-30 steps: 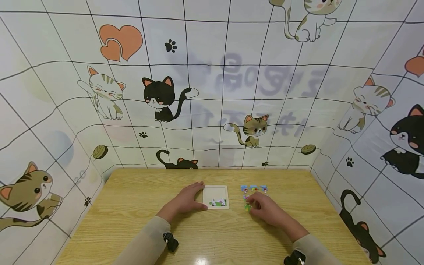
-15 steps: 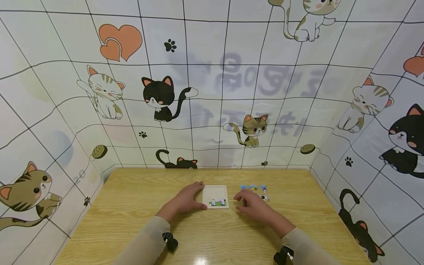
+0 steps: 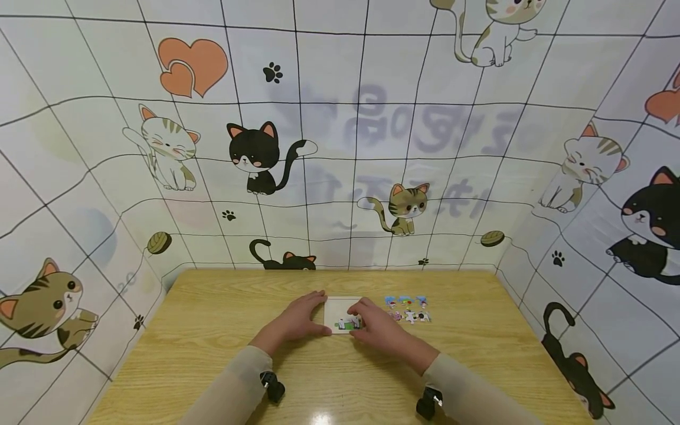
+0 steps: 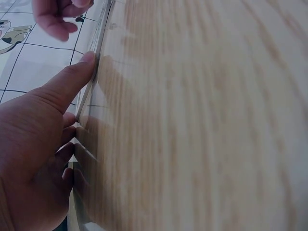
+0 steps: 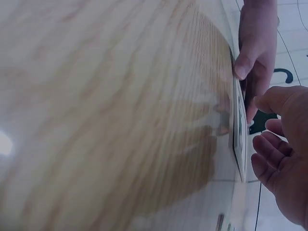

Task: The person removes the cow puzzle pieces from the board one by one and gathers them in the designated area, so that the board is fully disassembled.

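Observation:
A square, pale puzzle tray (image 3: 336, 303) lies on the table, with a green-and-white picture strip (image 3: 345, 324) along its lower side. My left hand (image 3: 294, 320) rests at the tray's left edge, fingers spread toward the far corner and thumb (image 4: 72, 82) at the near corner. Over the tray's right part is my right hand (image 3: 379, 332), fingers bent, pinching a small jigsaw piece that the fingers hide. From the side, the right thumb and fingers (image 5: 267, 154) hang close over the tray's edge.
Several loose jigsaw pieces (image 3: 410, 316) lie in two rows to the right of the tray on the wooden table (image 3: 223, 301). A cat-patterned sheet (image 3: 340, 136) encloses the back and sides.
My right hand has moved left from the loose pieces to over the tray, and a green piece has gone from the near end of the group. The left hand stays put.

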{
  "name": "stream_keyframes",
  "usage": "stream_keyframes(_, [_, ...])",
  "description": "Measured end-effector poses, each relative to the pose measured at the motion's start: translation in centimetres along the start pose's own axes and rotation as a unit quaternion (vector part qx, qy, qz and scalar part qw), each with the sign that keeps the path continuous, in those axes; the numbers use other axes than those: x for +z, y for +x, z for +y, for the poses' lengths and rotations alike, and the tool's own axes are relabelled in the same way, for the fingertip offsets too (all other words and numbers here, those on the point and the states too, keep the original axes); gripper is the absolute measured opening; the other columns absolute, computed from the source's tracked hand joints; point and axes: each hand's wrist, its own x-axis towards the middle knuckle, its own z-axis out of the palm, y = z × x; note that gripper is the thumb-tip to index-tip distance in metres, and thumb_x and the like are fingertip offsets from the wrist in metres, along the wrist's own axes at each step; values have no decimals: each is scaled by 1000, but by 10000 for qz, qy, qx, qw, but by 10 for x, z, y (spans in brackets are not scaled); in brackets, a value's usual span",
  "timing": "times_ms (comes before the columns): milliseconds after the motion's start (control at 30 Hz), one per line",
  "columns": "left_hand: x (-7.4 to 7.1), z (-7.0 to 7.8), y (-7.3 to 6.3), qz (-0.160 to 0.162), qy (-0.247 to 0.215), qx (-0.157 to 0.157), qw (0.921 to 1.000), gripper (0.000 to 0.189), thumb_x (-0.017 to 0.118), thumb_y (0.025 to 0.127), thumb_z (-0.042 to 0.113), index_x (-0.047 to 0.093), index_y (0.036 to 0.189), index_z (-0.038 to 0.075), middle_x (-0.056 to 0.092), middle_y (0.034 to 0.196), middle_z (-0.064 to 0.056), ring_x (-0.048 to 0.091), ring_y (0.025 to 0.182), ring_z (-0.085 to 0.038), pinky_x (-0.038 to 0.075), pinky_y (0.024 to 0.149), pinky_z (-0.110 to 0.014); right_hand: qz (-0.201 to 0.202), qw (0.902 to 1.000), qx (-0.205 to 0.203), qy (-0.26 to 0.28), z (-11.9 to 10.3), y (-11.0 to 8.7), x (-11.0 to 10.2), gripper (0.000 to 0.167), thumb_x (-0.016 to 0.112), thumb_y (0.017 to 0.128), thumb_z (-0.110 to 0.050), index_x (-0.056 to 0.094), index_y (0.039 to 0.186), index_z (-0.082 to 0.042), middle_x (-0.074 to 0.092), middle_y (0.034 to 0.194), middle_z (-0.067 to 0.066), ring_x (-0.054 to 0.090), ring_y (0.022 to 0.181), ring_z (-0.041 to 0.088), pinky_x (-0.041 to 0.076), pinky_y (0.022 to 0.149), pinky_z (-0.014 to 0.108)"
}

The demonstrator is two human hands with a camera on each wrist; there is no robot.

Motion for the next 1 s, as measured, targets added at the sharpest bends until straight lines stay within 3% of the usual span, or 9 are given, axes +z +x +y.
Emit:
stream_keyframes(233, [0, -2, 1, 5, 69, 63, 10000, 94, 89, 93, 50, 49, 166, 7, 39, 176, -12, 30, 165, -39, 30, 130, -65, -122, 9993, -160, -323, -7, 13, 3, 40, 80, 104, -14, 66, 139, -3, 60, 127, 12, 52, 82, 8, 51, 71, 28])
stream_keyframes(533, [0, -1, 2, 2, 43, -19, 10000, 94, 90, 93, 49, 49, 167, 7, 39, 176, -12, 30, 165, -38, 30, 130, -64, -409, 9989, -54, -230, -9, 23, 1, 42, 82, 103, -16, 66, 140, -3, 57, 129, 12, 61, 90, 17, 56, 76, 30])
stream_keyframes(1000, [2, -7, 3, -60, 83, 44, 9999, 96, 88, 92, 54, 48, 167, 8, 39, 177, -10, 30, 166, -37, 30, 130, -63, -778, 9958, -83, -478, -1, 31, 6, 40, 84, 102, -20, 72, 137, -6, 58, 123, 5, 58, 89, 7, 56, 79, 30])
